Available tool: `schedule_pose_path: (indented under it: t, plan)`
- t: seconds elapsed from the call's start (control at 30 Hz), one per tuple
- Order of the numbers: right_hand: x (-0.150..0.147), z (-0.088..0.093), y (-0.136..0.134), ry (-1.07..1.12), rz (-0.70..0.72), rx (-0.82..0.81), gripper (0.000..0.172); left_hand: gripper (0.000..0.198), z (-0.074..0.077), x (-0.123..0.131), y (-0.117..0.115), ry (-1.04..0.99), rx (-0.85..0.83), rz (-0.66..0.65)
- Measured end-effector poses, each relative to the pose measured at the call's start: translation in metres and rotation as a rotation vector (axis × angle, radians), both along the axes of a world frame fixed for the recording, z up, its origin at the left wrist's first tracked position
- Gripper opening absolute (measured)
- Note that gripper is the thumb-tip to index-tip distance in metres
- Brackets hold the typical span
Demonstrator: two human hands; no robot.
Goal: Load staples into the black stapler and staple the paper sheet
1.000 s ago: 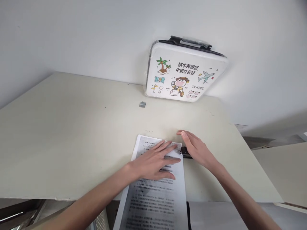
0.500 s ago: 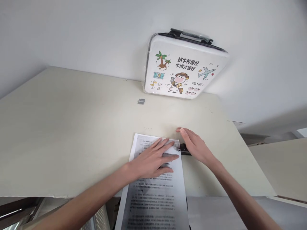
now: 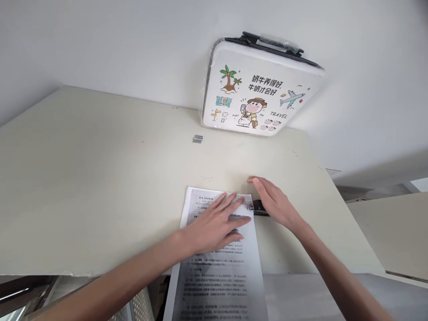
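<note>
Printed sheets of paper (image 3: 214,272) lie on the table, with their near part reaching past its front edge. My left hand (image 3: 217,227) rests flat on the upper part of the paper, fingers spread and holding nothing. A black stapler (image 3: 259,206) sits at the paper's top right corner, its metal nose over the paper's edge. My right hand (image 3: 276,200) is closed over the stapler's body from above, thumb and fingers pointing forward and left. Most of the stapler is hidden under this hand, so whether it is pressed down is hard to see.
A small strip of staples (image 3: 197,139) lies farther back on the pale table (image 3: 100,178). Behind it a white case (image 3: 261,89) with cartoon prints and a black handle leans against the wall. Another pale surface (image 3: 391,232) stands at the right.
The camera view has shifted slightly. Both hands, the paper and the stapler keep nearly the same places relative to each other.
</note>
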State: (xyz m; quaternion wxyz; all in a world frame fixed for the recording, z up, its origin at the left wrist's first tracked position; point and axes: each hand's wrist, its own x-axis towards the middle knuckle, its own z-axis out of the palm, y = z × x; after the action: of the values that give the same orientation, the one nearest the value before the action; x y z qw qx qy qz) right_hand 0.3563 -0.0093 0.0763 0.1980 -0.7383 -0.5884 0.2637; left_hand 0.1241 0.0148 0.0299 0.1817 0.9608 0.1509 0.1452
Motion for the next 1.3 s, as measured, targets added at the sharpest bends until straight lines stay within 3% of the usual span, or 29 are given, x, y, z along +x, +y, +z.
schedule_pose_path:
  t: [1.3]
  plan:
    - [-0.012,-0.006,0.005,-0.264,0.06,0.047,0.047,0.04,-0.003,0.004,-0.002,-0.022,-0.044,0.021]
